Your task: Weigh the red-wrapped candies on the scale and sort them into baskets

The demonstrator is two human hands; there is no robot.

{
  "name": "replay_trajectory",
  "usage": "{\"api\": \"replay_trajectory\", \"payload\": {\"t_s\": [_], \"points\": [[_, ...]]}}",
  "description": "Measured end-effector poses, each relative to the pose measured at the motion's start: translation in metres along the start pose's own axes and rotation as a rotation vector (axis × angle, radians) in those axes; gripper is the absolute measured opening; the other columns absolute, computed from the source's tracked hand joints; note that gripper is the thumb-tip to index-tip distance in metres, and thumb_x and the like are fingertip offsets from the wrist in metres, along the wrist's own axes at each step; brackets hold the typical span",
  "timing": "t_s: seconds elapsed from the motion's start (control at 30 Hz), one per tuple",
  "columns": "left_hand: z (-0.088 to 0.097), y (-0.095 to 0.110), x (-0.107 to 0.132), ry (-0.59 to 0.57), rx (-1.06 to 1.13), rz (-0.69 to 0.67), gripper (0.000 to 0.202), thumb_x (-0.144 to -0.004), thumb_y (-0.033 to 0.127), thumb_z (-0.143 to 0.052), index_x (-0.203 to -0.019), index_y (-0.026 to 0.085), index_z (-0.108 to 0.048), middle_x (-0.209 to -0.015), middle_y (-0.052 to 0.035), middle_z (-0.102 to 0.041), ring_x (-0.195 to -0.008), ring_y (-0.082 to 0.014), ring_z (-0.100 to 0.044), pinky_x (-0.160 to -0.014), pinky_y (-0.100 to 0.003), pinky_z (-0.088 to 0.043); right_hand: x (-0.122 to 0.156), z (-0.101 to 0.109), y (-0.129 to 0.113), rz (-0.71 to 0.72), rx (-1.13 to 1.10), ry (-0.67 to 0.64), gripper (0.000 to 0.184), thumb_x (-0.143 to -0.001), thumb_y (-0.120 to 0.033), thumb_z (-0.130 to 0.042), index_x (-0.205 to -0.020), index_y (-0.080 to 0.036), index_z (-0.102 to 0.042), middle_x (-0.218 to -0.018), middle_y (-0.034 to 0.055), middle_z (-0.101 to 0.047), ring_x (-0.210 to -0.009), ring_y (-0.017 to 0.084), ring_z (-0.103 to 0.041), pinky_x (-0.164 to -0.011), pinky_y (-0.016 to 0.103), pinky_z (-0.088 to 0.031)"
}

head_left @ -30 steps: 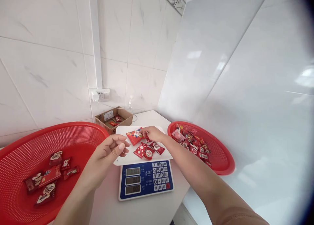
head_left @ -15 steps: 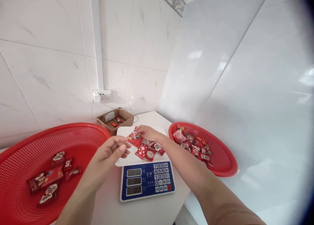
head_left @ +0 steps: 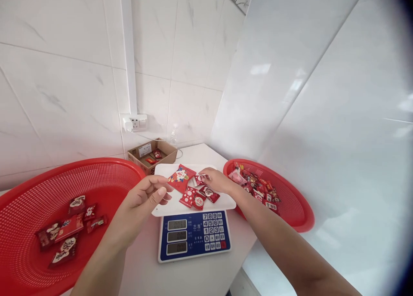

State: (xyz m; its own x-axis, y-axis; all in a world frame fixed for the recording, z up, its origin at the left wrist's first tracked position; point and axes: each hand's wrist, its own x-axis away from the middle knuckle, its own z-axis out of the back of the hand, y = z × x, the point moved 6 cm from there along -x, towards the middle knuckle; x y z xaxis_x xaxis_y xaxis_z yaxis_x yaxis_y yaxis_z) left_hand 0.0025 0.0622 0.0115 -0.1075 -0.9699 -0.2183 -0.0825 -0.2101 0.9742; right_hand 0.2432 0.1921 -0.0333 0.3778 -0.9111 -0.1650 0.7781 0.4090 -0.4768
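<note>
My right hand point(head_left: 217, 180) is over the white pan point(head_left: 167, 208) of a digital scale, its fingertips closed on the end of a small red-and-white snack packet point(head_left: 199, 180). To its left on the pan lies a larger red packet point(head_left: 181, 178) with a colourful print. Several smaller red packets point(head_left: 194, 198) are grouped in front of it. My left hand point(head_left: 145, 197) hovers by the pan's left edge, fingers loosely curled and apart, holding nothing. The scale's blue panel point(head_left: 195, 235) with its displays and keys faces me.
At left stands a large red basket point(head_left: 119, 171) with several packets point(head_left: 66, 227) inside. Another red basket point(head_left: 298, 210) at right holds a pile of packets point(head_left: 258, 186). Behind the scale are a cardboard box point(head_left: 167, 154) with packets and a clear bottle point(head_left: 174, 134). A cable runs from a wall socket point(head_left: 138, 122).
My right hand has left the larger packet and moved right to a small one. The larger packet now lies uncovered. The top display's reading has changed. My left hand is nearly still.
</note>
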Motion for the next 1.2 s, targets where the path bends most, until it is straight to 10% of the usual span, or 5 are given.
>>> {"api": "replay_trajectory", "payload": {"t_s": [0.3,0.47,0.67,0.97,1.2], "points": [[0.001,-0.001,0.002,0.012,-0.003,0.006,0.03,-0.081,0.048,-0.065,-0.098,0.024,-0.063,-0.092,-0.004,-0.068,-0.079,-0.0169,-0.063,-0.075,-0.03,-0.053,0.003,0.001,-0.007,-0.046,0.011,0.118,0.035,-0.085,-0.021,-0.055,-0.119,-0.019,-0.061,-0.126,0.0106,-0.06,-0.116,0.021,-0.056,-0.101,0.037,-0.043],[0.007,0.003,0.002,0.057,0.063,-0.032,0.025,-0.082,0.045,-0.066,-0.097,0.026,-0.063,-0.09,-0.0009,-0.068,-0.08,-0.0149,-0.063,-0.075,-0.028,-0.053,0.052,0.015,-0.022,0.031,0.009,0.244,0.034,-0.09,-0.029,-0.048,-0.122,-0.025,-0.06,-0.123,0.008,-0.062,-0.116,0.022,-0.056,-0.102,0.041,-0.043],[0.004,-0.001,0.001,0.07,0.068,-0.025,0.023,-0.081,0.043,-0.067,-0.096,0.025,-0.063,-0.087,-0.0001,-0.068,-0.078,-0.0138,-0.062,-0.074,-0.026,-0.051,0.106,-0.006,-0.027,-0.006,0.07,0.06,0.043,-0.095,-0.046,-0.04,-0.129,-0.027,-0.058,-0.139,0.0065,-0.052,-0.137,0.028,-0.035,-0.112,0.053,-0.029],[-0.002,-0.002,0.002,0.033,-0.079,-0.018,0.027,-0.082,0.045,-0.065,-0.099,0.024,-0.063,-0.091,-0.0031,-0.07,-0.079,-0.0161,-0.065,-0.076,-0.029,-0.053,0.102,-0.03,-0.048,0.044,0.091,-0.141,0.047,-0.095,-0.054,-0.034,-0.133,-0.035,-0.053,-0.149,0.0012,-0.041,-0.144,0.032,-0.019,-0.112,0.067,-0.008],[0.031,-0.002,0.022,0.141,-0.521,0.012,0.035,-0.081,0.054,-0.059,-0.103,0.027,-0.061,-0.107,-0.0044,-0.069,-0.101,-0.0225,-0.063,-0.086,-0.035,-0.053,0.154,0.001,-0.045,0.255,-0.042,0.333,0.039,-0.092,-0.037,-0.049,-0.13,-0.028,-0.056,-0.134,0.0083,-0.057,-0.131,0.027,-0.045,-0.105,0.051,-0.039]]}}
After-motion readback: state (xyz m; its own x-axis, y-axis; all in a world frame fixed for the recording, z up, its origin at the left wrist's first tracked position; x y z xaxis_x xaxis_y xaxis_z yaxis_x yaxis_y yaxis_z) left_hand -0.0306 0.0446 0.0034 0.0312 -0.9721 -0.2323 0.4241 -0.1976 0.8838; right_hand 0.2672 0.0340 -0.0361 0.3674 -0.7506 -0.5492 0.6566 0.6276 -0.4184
